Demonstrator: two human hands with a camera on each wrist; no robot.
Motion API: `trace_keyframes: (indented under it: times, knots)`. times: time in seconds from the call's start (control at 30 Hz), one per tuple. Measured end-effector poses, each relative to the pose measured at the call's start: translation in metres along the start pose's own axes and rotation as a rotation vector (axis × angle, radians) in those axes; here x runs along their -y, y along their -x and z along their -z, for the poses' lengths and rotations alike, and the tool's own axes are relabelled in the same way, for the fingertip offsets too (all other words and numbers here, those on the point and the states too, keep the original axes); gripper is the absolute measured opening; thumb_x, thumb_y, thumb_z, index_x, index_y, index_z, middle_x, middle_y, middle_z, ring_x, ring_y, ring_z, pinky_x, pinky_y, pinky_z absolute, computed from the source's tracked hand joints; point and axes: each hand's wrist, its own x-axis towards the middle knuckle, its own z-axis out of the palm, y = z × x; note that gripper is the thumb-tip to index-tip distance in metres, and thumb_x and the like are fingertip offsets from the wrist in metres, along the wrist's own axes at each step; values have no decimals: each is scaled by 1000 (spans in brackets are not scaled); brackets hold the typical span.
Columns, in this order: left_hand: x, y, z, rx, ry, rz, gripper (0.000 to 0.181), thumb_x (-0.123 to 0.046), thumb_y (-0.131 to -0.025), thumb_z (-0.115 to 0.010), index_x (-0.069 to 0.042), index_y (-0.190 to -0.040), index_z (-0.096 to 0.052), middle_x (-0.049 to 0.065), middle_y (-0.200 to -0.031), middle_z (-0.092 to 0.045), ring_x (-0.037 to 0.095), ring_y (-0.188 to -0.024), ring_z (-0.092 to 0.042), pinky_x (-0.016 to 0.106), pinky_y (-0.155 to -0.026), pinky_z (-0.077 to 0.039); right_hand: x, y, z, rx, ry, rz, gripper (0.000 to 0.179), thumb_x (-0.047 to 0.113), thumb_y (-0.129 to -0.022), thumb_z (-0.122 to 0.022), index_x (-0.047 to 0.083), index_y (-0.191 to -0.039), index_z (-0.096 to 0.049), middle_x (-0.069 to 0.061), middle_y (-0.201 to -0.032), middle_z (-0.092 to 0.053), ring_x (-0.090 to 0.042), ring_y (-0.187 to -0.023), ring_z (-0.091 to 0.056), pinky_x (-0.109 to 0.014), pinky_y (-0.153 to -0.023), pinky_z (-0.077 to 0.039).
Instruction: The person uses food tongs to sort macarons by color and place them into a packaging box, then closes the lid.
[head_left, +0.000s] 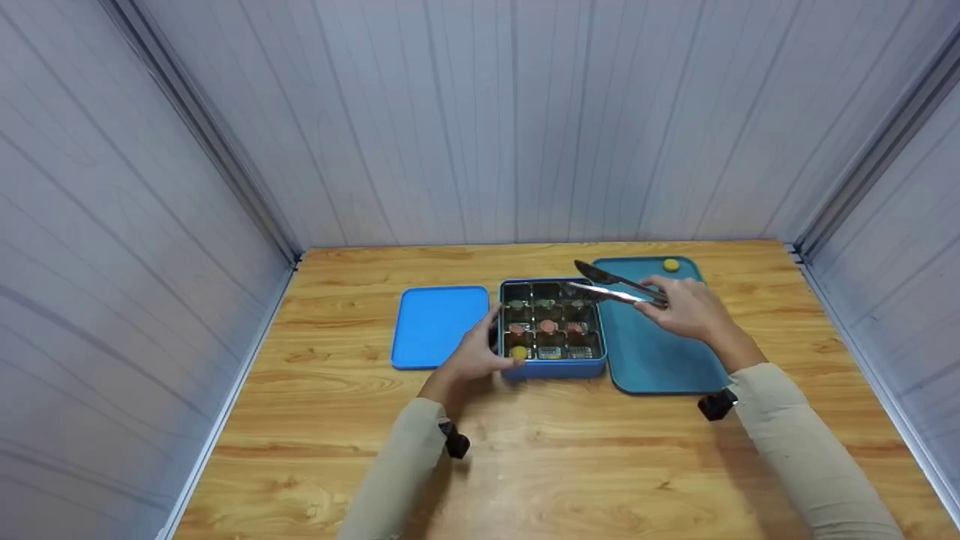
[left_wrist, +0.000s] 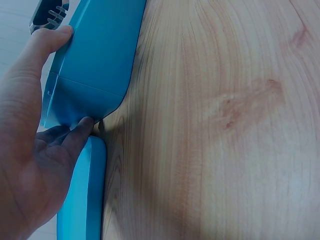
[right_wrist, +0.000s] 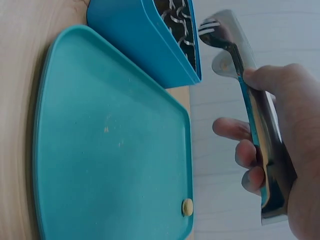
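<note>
A wooden table (head_left: pixel 292 420) spans the scene, and at its left a light-coloured sleeve (head_left: pixel 397 469) leads up toward a blue lid (head_left: pixel 440 326) lying flat. Just right of the lid, the left hand (head_left: pixel 475 354) grips the near left corner of a blue box (head_left: pixel 555 369), thumb at the front and fingers along the left side. The box stands upright on the table, its dark insert split into compartments; a yellow piece (head_left: pixel 518 352) sits in the front left one, with reddish pieces (head_left: pixel 548 326) in a row behind and greenish ones farther back. Above the box's far right part hang the tips of metal tongs (head_left: pixel 619 292), spread apart. Beside the box lies a teal tray (head_left: pixel 649 367), with a yellow disc (head_left: pixel 671 265) near its far right corner. Over the tray, the right hand (head_left: pixel 686 309) has its fingers curled round the tongs' handle end
</note>
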Motion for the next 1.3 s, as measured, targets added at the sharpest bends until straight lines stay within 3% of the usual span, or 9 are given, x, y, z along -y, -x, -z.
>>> trace_keyframes:
  times: [0.17, 0.4, 0.57, 0.83, 1.1, 1.3]
  knots:
    - [-1, 0, 0, -3, 4, 5, 123, -28, -93, -94, -14, -183, -12, 24, -187, -25, 45, -174, -29, 63, -139, -32, -12, -2, 5, -31, -30, -61, 50, 34, -109, -73, -1, -146, -70, -11, -78, -69, -20, -64, -53, -33, -59, -38]
    - [-5, 0, -2, 9, 52, 7, 124, -23, -92, -94, -13, -183, -11, 23, -186, -30, 42, -171, -36, 60, -138, -36, -29, 2, 11, -51, -17, -154, 58, 38, -110, -71, -3, -151, -65, -8, -77, -59, -22, -68, -51, -35, -61, -36]
    - [-5, -2, -2, 17, 20, -9, 121, -25, -93, -92, -12, -183, -13, 23, -186, -29, 42, -171, -35, 60, -137, -38, -38, 5, 14, -87, -4, -212, 57, 37, -110, -70, -3, -151, -65, -6, -73, -52, -21, -63, -47, -35, -58, -34]
    - [-5, -2, -3, 17, 2, -7, 120, -26, -93, -92, -12, -183, -14, 24, -188, -24, 44, -174, -28, 63, -139, -34, -52, 10, 17, -70, -2, -304, 61, 34, -110, -65, -2, -158, -59, 1, -63, -40, -15, -55, -36, -33, -53, -31]
    - [-3, -2, -2, 10, 16, -7, 121, -24, -92, -93, -11, -183, -13, 24, -185, -30, 43, -172, -34, 61, -139, -34, -66, 13, 21, -90, -38, -340, 62, 36, -111, -65, -2, -159, -57, -21, -89, -65, -25, -68, -50, -37, -59, -36]
    - [-2, -2, -3, 11, 46, -7, 121, -21, -93, -92, -11, -183, -11, 24, -184, -33, 42, -170, -38, 60, -138, -36, -78, 11, 28, -65, -41, -374, 61, 37, -111, -62, 0, -158, -57, -17, -86, -59, -24, -66, -46, -36, -58, -35]
